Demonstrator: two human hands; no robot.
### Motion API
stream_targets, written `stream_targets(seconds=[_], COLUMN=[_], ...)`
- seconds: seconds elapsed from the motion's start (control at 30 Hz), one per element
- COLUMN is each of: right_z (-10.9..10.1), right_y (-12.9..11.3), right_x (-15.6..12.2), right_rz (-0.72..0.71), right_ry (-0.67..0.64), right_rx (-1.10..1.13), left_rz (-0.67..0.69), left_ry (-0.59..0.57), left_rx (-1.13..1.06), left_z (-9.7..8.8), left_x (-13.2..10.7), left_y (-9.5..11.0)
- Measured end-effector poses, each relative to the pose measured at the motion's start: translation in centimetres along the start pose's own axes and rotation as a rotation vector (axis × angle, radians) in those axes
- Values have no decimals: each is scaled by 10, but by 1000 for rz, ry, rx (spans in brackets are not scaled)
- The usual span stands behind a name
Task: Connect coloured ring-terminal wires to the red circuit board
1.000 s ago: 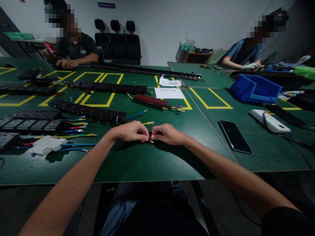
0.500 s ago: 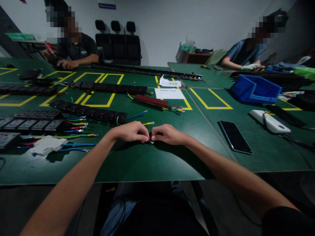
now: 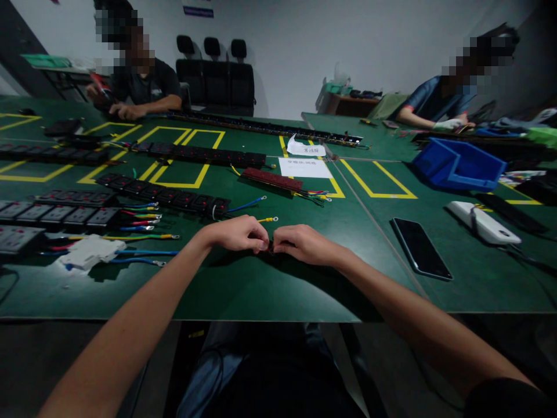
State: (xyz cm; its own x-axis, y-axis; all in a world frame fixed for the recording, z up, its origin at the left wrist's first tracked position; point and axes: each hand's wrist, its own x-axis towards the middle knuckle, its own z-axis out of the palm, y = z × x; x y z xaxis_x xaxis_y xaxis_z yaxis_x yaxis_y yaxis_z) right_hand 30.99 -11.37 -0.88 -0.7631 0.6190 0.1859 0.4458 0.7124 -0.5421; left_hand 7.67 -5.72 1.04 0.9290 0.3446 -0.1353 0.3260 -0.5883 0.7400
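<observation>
My left hand (image 3: 241, 233) is closed in a pinch just above the green table (image 3: 243, 293). Fingertip to fingertip with it, my right hand (image 3: 304, 244) is pinched shut too. A short dark-red bit of wire (image 3: 270, 248) shows between the fingertips; most of it is hidden by my fingers. Just beyond the hands, a yellow wire (image 3: 266, 220) with a ring terminal sticks out from behind my left hand. Past it lies a black socket strip (image 3: 167, 194) with a blue wire (image 3: 246, 204) at its right end.
Left lie more socket strips (image 3: 61, 215), ring-ended wires and a white plastic piece (image 3: 89, 253). A dark-red strip (image 3: 272, 179) and paper labels (image 3: 304, 168) lie ahead. Right are a phone (image 3: 422, 248), white power bank-like block (image 3: 483, 222) and blue bin (image 3: 461, 164). Two people work across the table.
The view has shifted slightly, so the scene sits a little further right. The silver ring terminal seen under my fingertips earlier is now hidden. Both hands keep their pinch.
</observation>
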Motion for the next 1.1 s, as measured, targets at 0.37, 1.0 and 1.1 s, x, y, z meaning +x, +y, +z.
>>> stream_targets(seconds=[0.37,1.0,1.1], right_z=[2,7,6], right_y=[-3,2,2], right_x=[-4,2,3], right_rz=[-5,76,33], right_ry=[-9,89,64], right_rx=[51,84,81], left_rz=[-26,-10,-13], left_ry=[1,-11,-15], left_rx=[44,11,17], left_z=[-1,-2,-2], left_x=[-1,-1,-1], left_y=[1,1,1])
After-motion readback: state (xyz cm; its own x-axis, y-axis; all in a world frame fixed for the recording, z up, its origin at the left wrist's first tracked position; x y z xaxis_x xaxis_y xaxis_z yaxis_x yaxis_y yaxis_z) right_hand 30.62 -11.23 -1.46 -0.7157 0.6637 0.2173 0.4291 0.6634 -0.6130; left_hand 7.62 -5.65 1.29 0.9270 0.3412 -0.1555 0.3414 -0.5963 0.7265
